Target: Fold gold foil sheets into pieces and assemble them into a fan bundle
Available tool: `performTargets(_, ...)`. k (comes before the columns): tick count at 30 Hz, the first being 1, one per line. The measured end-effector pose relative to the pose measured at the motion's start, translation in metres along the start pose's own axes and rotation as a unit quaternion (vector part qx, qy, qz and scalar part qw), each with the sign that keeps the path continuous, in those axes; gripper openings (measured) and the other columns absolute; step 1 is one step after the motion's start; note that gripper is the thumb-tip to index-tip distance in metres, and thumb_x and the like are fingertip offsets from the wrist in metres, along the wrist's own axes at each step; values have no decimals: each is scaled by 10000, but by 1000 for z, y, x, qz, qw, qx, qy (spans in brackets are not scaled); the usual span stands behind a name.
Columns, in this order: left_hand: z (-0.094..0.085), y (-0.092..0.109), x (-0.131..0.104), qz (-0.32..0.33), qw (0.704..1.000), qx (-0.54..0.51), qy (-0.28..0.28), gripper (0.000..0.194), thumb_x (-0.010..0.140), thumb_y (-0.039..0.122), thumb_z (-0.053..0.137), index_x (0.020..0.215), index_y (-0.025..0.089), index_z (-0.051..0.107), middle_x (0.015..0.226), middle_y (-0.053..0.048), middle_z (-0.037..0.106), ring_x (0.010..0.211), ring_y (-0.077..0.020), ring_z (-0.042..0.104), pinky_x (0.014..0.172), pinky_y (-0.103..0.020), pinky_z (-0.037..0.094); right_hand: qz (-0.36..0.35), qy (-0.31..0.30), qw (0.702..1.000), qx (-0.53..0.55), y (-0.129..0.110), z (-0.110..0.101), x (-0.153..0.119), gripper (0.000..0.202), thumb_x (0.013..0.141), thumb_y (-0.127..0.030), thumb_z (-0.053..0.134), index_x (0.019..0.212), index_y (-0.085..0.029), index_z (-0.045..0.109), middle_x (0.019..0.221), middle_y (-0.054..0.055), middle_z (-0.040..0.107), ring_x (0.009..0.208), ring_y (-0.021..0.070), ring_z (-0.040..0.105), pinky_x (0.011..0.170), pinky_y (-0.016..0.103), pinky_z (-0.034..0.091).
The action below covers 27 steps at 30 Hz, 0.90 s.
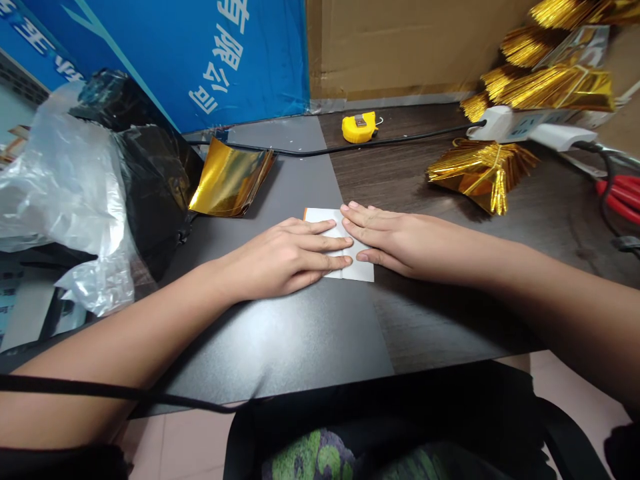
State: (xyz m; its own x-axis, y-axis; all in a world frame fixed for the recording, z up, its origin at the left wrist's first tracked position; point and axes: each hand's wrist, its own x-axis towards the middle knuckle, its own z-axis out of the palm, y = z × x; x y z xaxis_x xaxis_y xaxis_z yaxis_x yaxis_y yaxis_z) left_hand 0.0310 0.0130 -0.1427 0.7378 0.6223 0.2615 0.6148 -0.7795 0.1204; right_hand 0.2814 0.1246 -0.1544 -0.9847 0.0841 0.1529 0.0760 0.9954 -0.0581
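Observation:
A small white sheet of paper point(361, 268) lies flat on the table, with a thin orange edge at its upper left and a crease near its middle. My left hand point(295, 257) rests on the left part of the sheet, palm down, its fingers spread. From the right, my right hand point(387, 237) touches the sheet's right side with its fingertips; its fingers are stretched out and slightly apart. The fingertips of both hands are close together without visibly touching. Beyond my left hand sits a stack of gold foil sheets point(225, 179).
A yellow tape measure point(359, 128) and a black cable point(320, 152) lie at the back. Tied gold foil bundles point(483, 170), a power strip point(525, 125) and red-handled scissors point(623, 197) are at the right. Plastic bags point(75, 180) fill the left. Boxes point(390, 50) stand behind.

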Motion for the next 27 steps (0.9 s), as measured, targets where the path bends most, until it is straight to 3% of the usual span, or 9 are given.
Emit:
performTargets(7, 0, 1, 1, 12, 1000, 17, -1, 333, 1040, 248, 475, 1316, 226, 661, 1434, -57, 594, 1443, -283, 454, 1082, -420, 485, 3, 0, 1000, 5, -1, 1, -1, 560, 1073, -336, 385, 1477, 47, 455, 1554, 265, 394, 1466, 360, 382, 1201, 518, 383)
performTargets(12, 0, 1, 1, 11, 1000, 22, -2, 343, 1044, 254, 464, 1331, 224, 649, 1453, -52, 577, 1449, -293, 444, 1075, -423, 486, 13, -4, 1000, 26, 1, 0, -2, 549, 1072, -343, 399, 1528, -37, 418, 1587, 218, 359, 1492, 331, 342, 1211, 519, 369)
performTargets(16, 1, 1, 1, 12, 1000, 24, -7, 347, 1047, 256, 455, 1335, 226, 645, 1455, -52, 580, 1458, -298, 432, 1085, -430, 472, 14, -10, 999, 35, 0, -1, -2, 546, 1074, -331, 376, 1532, -37, 419, 1602, 196, 345, 1499, 337, 323, 1218, 520, 356)
performTargets(21, 1, 1, 0, 6, 1000, 30, -2, 340, 1043, 259, 460, 1322, 245, 655, 1433, -73, 602, 1439, -274, 466, 1100, -404, 449, 18, -7, 998, 65, 0, 1, -1, 551, 1073, -334, 366, 1554, -68, 397, 1618, 181, 310, 1539, 322, 217, 1230, 557, 312)
performTargets(27, 0, 2, 1, 23, 999, 6, 23, 301, 1031, 226, 478, 1250, 246, 684, 1338, -79, 657, 1409, -243, 500, 1062, -367, 455, 1, -9, 999, 38, 0, 0, 1, 549, 1078, -326, 331, 1523, -21, 431, 1599, 205, 341, 1502, 325, 327, 1226, 530, 334)
